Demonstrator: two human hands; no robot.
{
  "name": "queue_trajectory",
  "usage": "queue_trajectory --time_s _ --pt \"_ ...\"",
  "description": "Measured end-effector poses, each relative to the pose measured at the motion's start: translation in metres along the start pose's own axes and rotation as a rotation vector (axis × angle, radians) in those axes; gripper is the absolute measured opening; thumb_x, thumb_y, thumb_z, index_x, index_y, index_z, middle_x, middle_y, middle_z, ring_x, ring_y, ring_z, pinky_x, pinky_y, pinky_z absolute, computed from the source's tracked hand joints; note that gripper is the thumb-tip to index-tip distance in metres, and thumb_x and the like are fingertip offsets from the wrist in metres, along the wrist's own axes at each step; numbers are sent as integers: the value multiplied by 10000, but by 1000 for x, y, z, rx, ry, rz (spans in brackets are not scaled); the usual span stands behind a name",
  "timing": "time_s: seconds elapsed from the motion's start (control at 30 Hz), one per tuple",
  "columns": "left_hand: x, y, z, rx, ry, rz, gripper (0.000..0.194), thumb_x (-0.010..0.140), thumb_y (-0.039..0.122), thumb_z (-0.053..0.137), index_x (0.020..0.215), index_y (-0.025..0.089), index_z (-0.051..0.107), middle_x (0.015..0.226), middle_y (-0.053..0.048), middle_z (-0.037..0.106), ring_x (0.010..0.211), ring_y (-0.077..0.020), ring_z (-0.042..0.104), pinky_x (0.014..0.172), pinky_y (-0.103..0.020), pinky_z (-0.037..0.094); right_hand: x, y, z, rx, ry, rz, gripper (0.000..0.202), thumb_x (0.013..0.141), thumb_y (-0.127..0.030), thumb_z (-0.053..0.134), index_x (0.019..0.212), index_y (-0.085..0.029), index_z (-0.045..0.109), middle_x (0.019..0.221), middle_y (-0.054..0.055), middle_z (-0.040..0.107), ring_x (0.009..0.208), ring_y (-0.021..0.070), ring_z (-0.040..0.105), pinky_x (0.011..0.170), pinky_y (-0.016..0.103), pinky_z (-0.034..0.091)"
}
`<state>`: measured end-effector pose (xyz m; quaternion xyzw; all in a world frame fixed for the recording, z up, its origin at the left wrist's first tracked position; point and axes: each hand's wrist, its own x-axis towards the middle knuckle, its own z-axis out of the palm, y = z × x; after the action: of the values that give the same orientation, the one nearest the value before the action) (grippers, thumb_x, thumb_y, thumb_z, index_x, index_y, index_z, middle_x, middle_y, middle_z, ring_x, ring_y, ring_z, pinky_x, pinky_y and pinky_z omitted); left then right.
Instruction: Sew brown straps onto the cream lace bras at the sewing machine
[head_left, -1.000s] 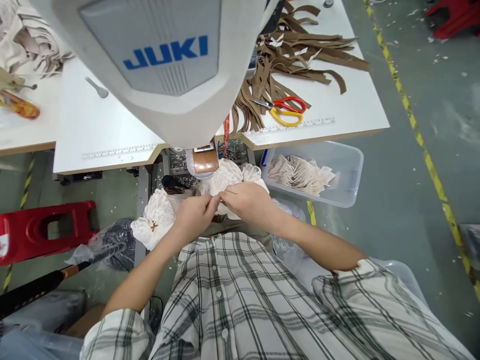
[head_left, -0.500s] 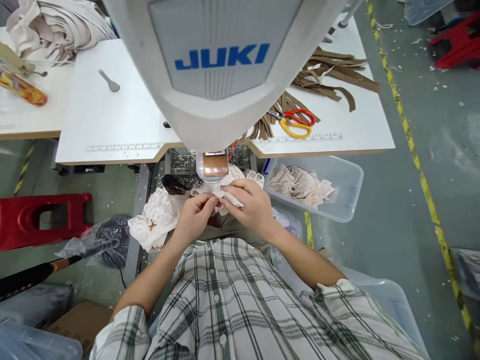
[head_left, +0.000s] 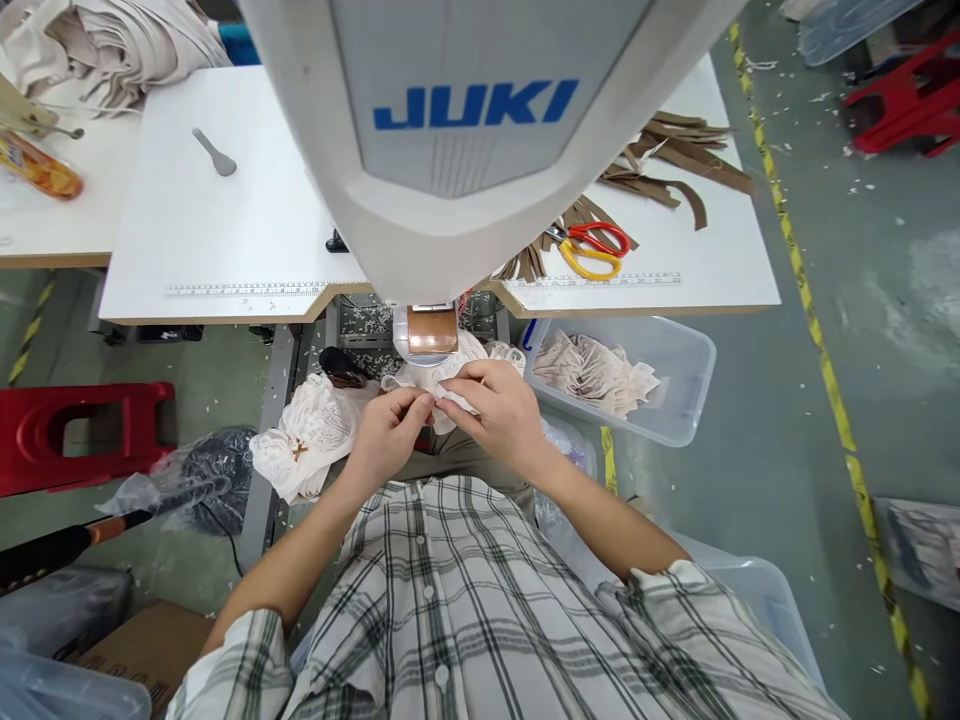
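Note:
My left hand (head_left: pixel 391 432) pinches the edge of a white lace bra (head_left: pixel 461 352) between thumb and fingers, below the sewing machine head (head_left: pixel 469 200). Close beside it, my right hand (head_left: pixel 504 418) grips the same pale fabric, its fingertips almost meeting those of the left. The exact edge between the fingertips is too small to make out. More white lace, a rounded cup (head_left: pixel 313 430) with a small brown cross-shaped trim, hangs to the left of my left hand. A brown plate (head_left: pixel 432 330) on the machine sits just above the fabric.
The white table (head_left: pixel 202 220) carries red-and-yellow scissors (head_left: pixel 592 250), brown strips (head_left: pixel 675 160), a grey spoon-shaped tool (head_left: pixel 214 153) and piled beige fabric (head_left: pixel 127 50). A clear bin (head_left: pixel 686 390) with beige pieces stands at right. Red stools (head_left: pixel 30 440) flank the area.
The view has shifted slightly, so the machine head appears farther right. Both hands keep hold of the lace fabric, with barely any finger movement.

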<state>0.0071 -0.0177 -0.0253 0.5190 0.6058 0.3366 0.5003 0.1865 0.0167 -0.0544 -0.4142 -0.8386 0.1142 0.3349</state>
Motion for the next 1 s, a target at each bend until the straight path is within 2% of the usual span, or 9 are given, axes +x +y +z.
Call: queue_trajectory --time_s 0.2,0.3,0.4,0.53,0.6,0.7,0.83,0.93,1.0 --pt "0 1 2 -107 -29 -120 333 931 410 526 697 183 593 571 20 566 543 -124 527 556 -245 410 0 -4 2 110 -33 103 179 955 -314 591 931 -206 731 913 62 670 864 186 613 768 327 494" --pt "1 2 2 -82 -17 -125 320 926 404 527 702 186 595 573 16 579 553 -129 550 569 -241 424 1 -3 4 226 -72 191 202 937 -310 618 1078 -196 708 1023 80 649 964 193 624 822 322 524" --pt "2 1 2 -36 -16 -104 320 918 389 527 677 188 589 556 14 573 539 -129 538 555 -239 408 4 0 4 233 -140 141 279 938 -285 610 1198 -197 663 1135 100 623 1044 206 603 881 345 525" --pt "2 -4 2 15 -39 -80 319 927 383 508 683 191 583 561 11 578 538 -131 537 556 -241 406 8 6 0 131 -114 -48 157 962 -247 555 980 -201 704 1102 104 636 1044 217 588 923 388 499" --pt "2 -6 3 21 -39 -76 323 936 390 495 696 193 580 574 9 581 546 -135 541 557 -243 409 9 9 -1 106 -88 -87 148 961 -255 559 945 -188 690 1098 114 642 1060 220 591 936 393 490" --pt "3 -4 5 5 -37 -80 328 939 389 491 689 195 572 573 10 571 548 -134 531 549 -241 399 6 10 4 141 -76 -44 143 944 -292 598 952 -178 684 1085 118 653 1043 219 600 909 378 499" --pt "9 -4 5 -12 -25 -92 371 932 447 516 676 185 573 578 16 559 556 -124 511 559 -236 391 -10 3 18 174 27 32 121 936 -270 606 900 -213 707 945 62 700 922 184 624 842 343 506" --pt "18 -11 2 2 -30 -132 397 880 506 602 657 179 572 536 38 495 513 -104 432 519 -230 335 -10 24 20 184 -28 -42 151 948 -295 580 914 -237 715 962 43 721 932 165 644 861 320 509" --pt "24 -17 -3 -33 -64 -168 397 869 526 616 680 178 591 507 55 440 488 -96 378 496 -228 299 4 63 7 113 -62 -6 207 977 -302 517 1032 -231 703 1056 62 715 1015 173 638 905 321 502"
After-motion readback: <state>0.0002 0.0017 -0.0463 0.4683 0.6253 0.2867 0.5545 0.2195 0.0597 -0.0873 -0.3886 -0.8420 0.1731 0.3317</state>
